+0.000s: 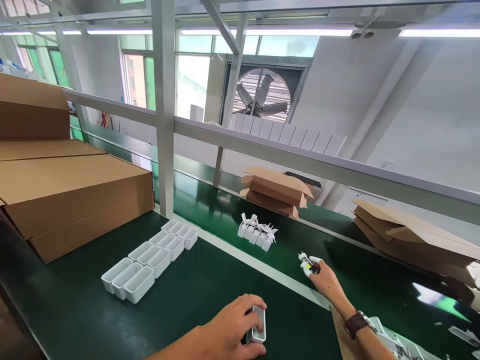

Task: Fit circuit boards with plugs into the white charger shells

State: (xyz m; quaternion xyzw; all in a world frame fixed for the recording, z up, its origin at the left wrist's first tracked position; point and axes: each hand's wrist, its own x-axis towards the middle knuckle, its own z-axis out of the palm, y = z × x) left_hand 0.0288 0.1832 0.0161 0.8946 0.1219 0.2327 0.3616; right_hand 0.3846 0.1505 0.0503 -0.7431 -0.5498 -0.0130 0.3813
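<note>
A small whitish box (263, 331), open-topped with rounded corners, is sitting in the grasp of the left hand (240, 322), a fingertip dipping inside, on the near side of the table's far edge. The right hand (324, 281), wearing white fingertip covers (316, 259), is pinching a white-and-dark part (304, 262) with a yellow patch, just beyond that edge. A stretch of green top is separating the left hand from rows of open boxes (159, 261), which are running toward the table's far left corner. Brown cartons (86, 187) are bordering its left side. The dark green table (198, 287) is shining faintly; a pale strip (245, 260) is marking its far edge, and a second green surface (221, 225) beyond is carrying white units (257, 234). A big fan (258, 97) is facing in from the wall
</note>
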